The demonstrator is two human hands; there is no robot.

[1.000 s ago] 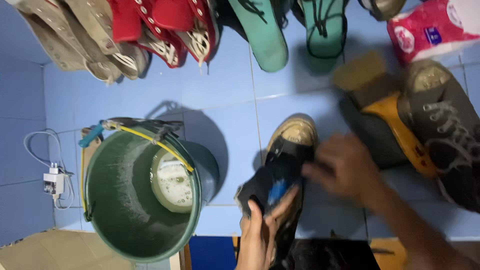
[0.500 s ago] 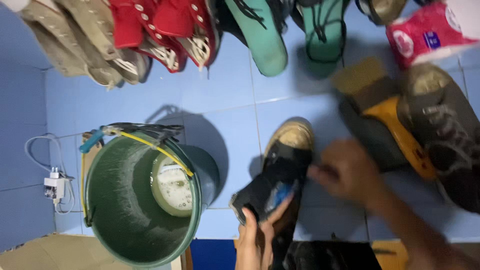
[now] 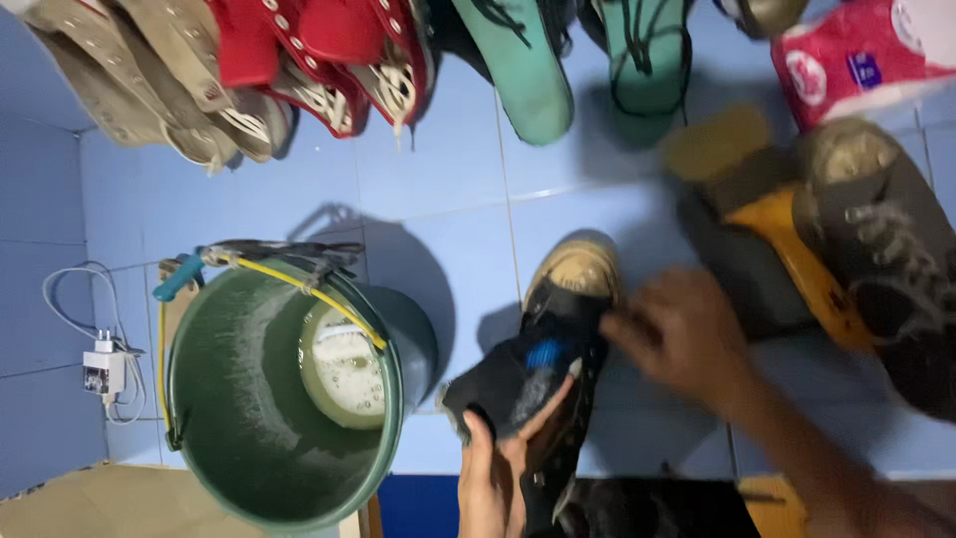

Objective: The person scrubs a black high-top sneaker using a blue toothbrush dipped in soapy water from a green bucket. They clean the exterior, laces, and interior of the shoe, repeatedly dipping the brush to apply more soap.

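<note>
A black shoe with a tan, dirty toe end and a small blue mark is held above the blue tiled floor. My left hand comes up from the bottom edge and grips its lower end, fingers wrapped around the black material. My right hand, blurred by motion, reaches in from the bottom right, and its curled fingertips hold the shoe's upper side. To the left stands a green bucket with a yellow handle. A pale round scoop of soapy water sits inside it.
Beige, red and teal shoes line the top edge. A pink package lies top right. A black and yellow shoe and a dark laced shoe rest at the right. A white plug and cable sit far left.
The view has shifted slightly. My right hand has slid a little along the black shoe. My left hand keeps its grip, and the bucket stays put.
</note>
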